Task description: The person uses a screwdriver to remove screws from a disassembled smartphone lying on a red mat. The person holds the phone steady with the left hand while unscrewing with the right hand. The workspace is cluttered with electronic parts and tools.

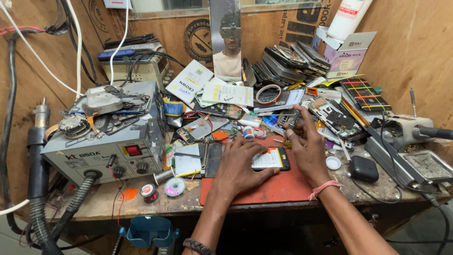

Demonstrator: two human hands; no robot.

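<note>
My left hand (240,165) flat, pressing opened phone (270,158) on red mat (283,189), desk front | right hand (306,148) spread, steadying its end | thin, fragile; grip edges.

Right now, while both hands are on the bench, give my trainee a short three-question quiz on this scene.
1. True or false: the left hand lies flat on the opened black smartphone with the white battery label.
2. Which surface lies under that phone: (a) bare wood, (b) the red rubber work mat, (c) a metal tray?
3. On which side of the bench does the grey hot-air rework station with the red switch stand?

Key: 1 true. 2 (b). 3 the left side, beyond the left hand; the right hand is at the phone's right end, with a pink thread wristband.
</note>
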